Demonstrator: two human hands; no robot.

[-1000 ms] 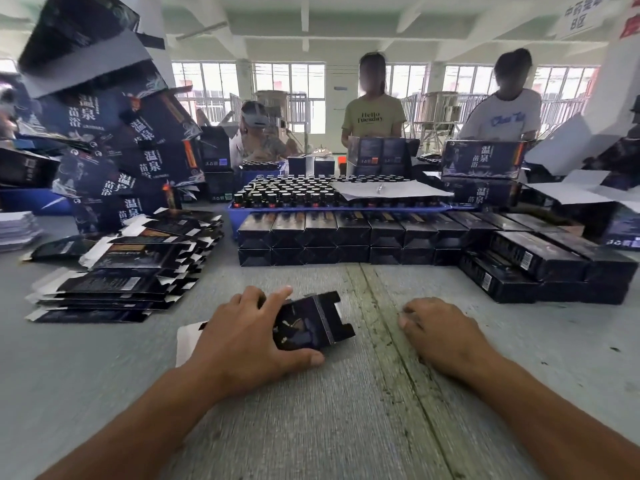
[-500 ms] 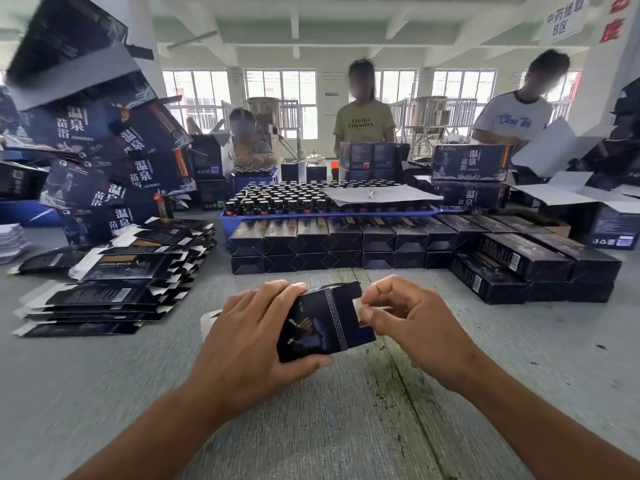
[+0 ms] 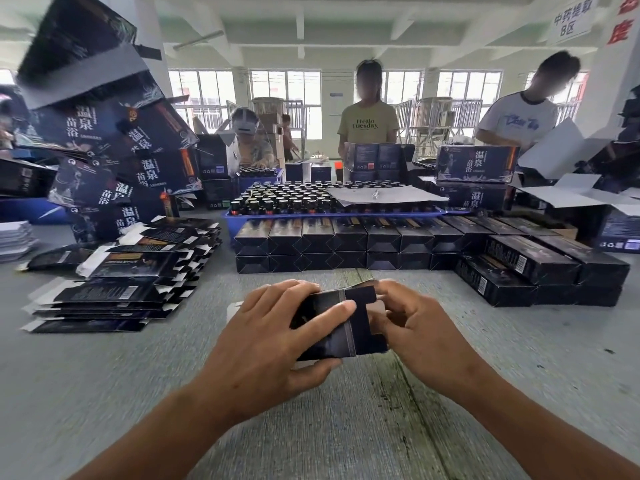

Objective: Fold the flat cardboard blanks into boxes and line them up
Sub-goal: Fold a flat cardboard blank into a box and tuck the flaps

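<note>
The half-formed box [image 3: 332,323] is held just above the bench [image 3: 104,393], in front of the person and well short of the row of finished boxes [image 3: 346,244]. Every place here is taken from that held box.

The left hand [image 3: 273,344] wraps its left part: the fingers [image 3: 332,315] lie curled over the top face and the thumb comes under the near edge, so the box is gripped between them. The right hand [image 3: 412,327] is at its right end, fingers curled in against the end flaps [image 3: 362,296], which stand partly raised and not yet tucked. Whether those fingers pinch a flap or only press on it cannot be told; they are bent close round the open end.

The box's long axis runs left to right, slightly tilted up toward the far right corner. The open end faces the right hand, which is the nearer one to the flaps, so the coming fold is probably the right hand's work while the left steadies the body.

Beyond the box, the finished boxes stand two high along a blue tray of bottles [image 3: 311,199]. To the far left of the box lies the stack of flat blanks [image 3: 121,282].
</note>
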